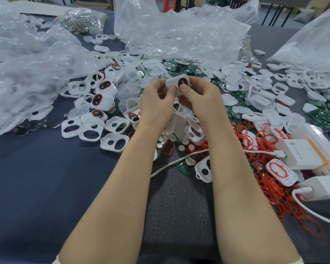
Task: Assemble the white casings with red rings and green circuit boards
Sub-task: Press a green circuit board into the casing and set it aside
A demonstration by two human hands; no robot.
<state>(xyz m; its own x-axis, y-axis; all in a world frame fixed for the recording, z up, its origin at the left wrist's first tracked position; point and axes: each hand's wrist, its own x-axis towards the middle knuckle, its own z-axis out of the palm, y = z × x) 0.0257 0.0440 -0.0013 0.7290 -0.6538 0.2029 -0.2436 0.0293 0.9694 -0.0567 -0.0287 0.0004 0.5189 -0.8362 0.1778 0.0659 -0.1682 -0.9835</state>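
Observation:
Both hands hold one white casing (174, 83) with a red ring around its oval opening, raised above the pile at table centre. My left hand (156, 101) grips its left side, thumb pressing the front. My right hand (202, 98) grips its right side, thumb tip at the ring's lower edge. Several finished casings with red rings (98, 100) lie in a row to the left. Empty white casings (114, 142) lie in front of them. Loose red rings (274, 189) are heaped at the right. Green circuit boards (186, 167) lie below the hands and further back.
Crumpled clear plastic bags (179, 29) cover the back and left of the dark table. A white charger (301, 155) with a white cable (179, 161) sits at the right. A bag of small metal parts (82, 20) lies at the back left.

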